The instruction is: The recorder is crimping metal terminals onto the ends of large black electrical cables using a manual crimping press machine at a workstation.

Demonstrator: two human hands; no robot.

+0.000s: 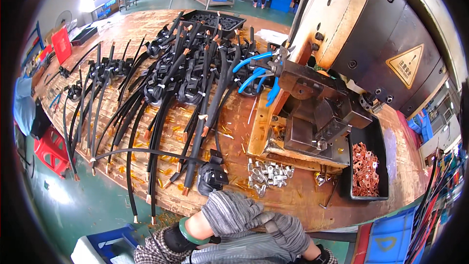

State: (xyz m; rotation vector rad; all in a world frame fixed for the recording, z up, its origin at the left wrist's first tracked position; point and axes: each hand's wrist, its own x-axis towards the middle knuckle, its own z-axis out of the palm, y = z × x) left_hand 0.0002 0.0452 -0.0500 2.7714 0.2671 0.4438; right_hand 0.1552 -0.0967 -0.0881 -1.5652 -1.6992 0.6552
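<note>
My left hand, in a grey knitted glove, lies at the table's front edge with its fingers stretched toward the right. My right hand, gloved alike, meets those fingertips with its own fingers bent and pressed together; whatever may lie between them is hidden. Just beyond my left hand sits a coiled black cable with a black connector, its loose tail running left. Several silver cable lugs lie in a heap in front of the press tooling. Pliers with blue handles rest against that tooling.
Many black cables with bare copper ends cover the table's left and middle. A black tray of copper lugs stands right of the press. A red stool and a seated person's sleeve are at far left.
</note>
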